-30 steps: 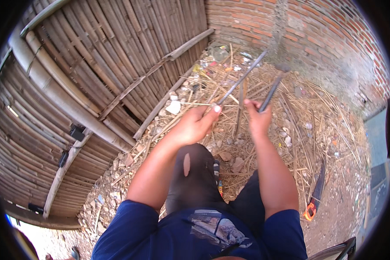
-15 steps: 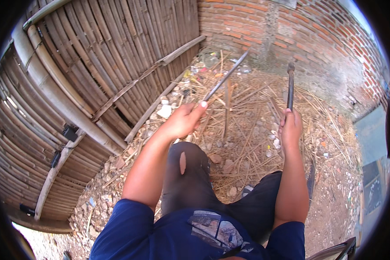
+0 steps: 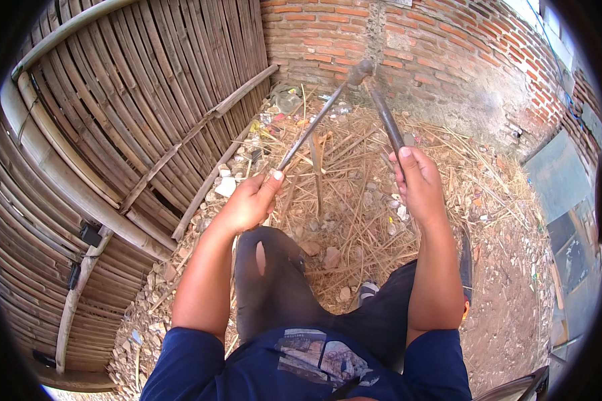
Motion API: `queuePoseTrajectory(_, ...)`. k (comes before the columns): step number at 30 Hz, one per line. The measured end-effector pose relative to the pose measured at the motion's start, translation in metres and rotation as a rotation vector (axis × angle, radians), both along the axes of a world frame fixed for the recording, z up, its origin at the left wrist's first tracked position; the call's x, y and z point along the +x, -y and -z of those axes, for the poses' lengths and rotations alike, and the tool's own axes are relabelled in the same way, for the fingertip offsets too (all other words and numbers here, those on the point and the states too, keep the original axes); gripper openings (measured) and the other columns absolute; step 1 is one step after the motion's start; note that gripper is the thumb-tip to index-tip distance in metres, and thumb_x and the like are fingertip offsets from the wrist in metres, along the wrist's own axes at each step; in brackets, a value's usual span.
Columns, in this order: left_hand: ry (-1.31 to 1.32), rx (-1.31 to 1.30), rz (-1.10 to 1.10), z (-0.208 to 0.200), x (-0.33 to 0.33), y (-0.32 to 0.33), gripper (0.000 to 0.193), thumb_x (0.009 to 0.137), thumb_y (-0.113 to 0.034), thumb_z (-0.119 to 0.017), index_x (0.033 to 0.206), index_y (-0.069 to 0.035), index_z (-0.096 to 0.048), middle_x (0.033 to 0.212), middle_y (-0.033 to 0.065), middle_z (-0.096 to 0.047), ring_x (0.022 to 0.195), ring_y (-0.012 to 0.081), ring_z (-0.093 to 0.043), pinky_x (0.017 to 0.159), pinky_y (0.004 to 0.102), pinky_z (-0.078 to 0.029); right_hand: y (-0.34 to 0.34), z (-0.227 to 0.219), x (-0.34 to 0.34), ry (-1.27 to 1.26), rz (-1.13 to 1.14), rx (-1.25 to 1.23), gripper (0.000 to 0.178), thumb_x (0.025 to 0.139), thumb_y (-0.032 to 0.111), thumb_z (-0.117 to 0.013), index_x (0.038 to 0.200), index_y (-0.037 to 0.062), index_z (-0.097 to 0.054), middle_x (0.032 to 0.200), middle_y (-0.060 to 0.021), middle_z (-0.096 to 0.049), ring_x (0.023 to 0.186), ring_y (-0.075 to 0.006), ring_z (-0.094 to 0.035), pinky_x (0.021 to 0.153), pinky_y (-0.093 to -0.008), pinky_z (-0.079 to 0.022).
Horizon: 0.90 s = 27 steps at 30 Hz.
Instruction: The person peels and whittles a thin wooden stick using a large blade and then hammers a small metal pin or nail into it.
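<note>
My left hand (image 3: 253,199) is closed around the near end of a long, narrow, dark metal rod (image 3: 310,131), thumb laid along it. The rod slants up and away to the right. In my right hand (image 3: 420,182) is a hammer (image 3: 385,115), gripped by its dark handle and tilted to the left. The hammer's head overlaps the rod's far tip in the head view; I cannot tell whether they touch. Below and between my hands, a thin wooden stake (image 3: 316,167) stands among dry straw (image 3: 354,180).
A bamboo wall (image 3: 174,87) runs along the left, and a brick wall (image 3: 441,60) closes the far side. Rubble (image 3: 140,307) lies at the bamboo wall's foot. Grey sheets (image 3: 562,180) lean at the right. My bent knee (image 3: 269,257) is beneath my left hand.
The hammer has swung left from an upright position apart from the rod, so its head meets the rod's tip in view. The whole view has shifted slightly.
</note>
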<state>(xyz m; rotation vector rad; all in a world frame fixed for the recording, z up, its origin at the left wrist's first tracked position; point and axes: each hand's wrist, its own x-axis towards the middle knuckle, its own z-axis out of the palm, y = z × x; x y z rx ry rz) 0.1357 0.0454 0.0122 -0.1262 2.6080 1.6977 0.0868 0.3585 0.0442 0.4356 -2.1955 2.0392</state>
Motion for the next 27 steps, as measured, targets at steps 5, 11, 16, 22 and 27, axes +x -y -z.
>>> queuePoseTrajectory(5,-0.057,-0.02,0.02,0.008,-0.003,-0.001,0.06,0.101,-0.06,-0.045,0.096,-0.001,-0.058,0.062,0.0006,-0.049,0.047,0.0101,-0.045,0.045,0.027,-0.036,0.003,-0.001,0.009,-0.17,0.053,0.043,0.035,0.099,0.031,-0.063,0.119,0.0019,-0.061,0.076,0.0011,-0.061,0.061,-0.0062,-0.052,0.055,-0.0254,-0.042)
queuePoseTrajectory(11,0.015,0.055,0.021,0.0,0.001,-0.014,0.06,0.101,-0.059,-0.045,0.098,0.0,-0.059,0.062,0.0003,-0.049,0.047,0.0103,-0.045,0.045,0.0274,-0.037,0.008,0.002,0.013,-0.441,0.177,0.219,0.034,0.097,0.028,-0.065,0.118,0.001,-0.064,0.073,-0.0026,-0.064,0.066,-0.0092,-0.06,0.058,-0.0282,-0.045)
queuePoseTrajectory(16,-0.011,0.054,0.022,0.002,-0.007,-0.013,0.062,0.101,-0.058,-0.046,0.099,0.002,-0.061,0.063,0.0005,-0.05,0.047,0.0108,-0.047,0.045,0.0279,-0.038,0.008,0.004,0.008,-0.374,0.238,0.436,0.035,0.098,0.027,-0.063,0.121,0.0,-0.065,0.068,-0.0038,-0.062,0.063,-0.0094,-0.058,0.058,-0.029,-0.044)
queuePoseTrajectory(22,0.05,0.066,0.003,-0.002,-0.005,-0.016,0.061,0.102,-0.057,-0.046,0.101,0.002,-0.061,0.063,0.0008,-0.05,0.047,0.011,-0.047,0.046,0.0278,-0.039,0.007,0.0,0.012,-0.495,0.278,0.189,0.037,0.099,0.028,-0.062,0.122,-0.0001,-0.065,0.066,-0.0045,-0.06,0.059,-0.0098,-0.055,0.056,-0.03,-0.044)
queuePoseTrajectory(27,0.021,0.037,0.016,0.001,-0.007,-0.018,0.061,0.102,-0.056,-0.045,0.1,0.002,-0.06,0.063,0.0009,-0.05,0.047,0.0115,-0.047,0.046,0.0284,-0.039,0.009,0.001,0.016,-0.392,0.235,0.403,0.035,0.098,0.028,-0.062,0.12,0.0004,-0.066,0.066,-0.0063,-0.061,0.059,-0.013,-0.058,0.057,-0.0312,-0.046)
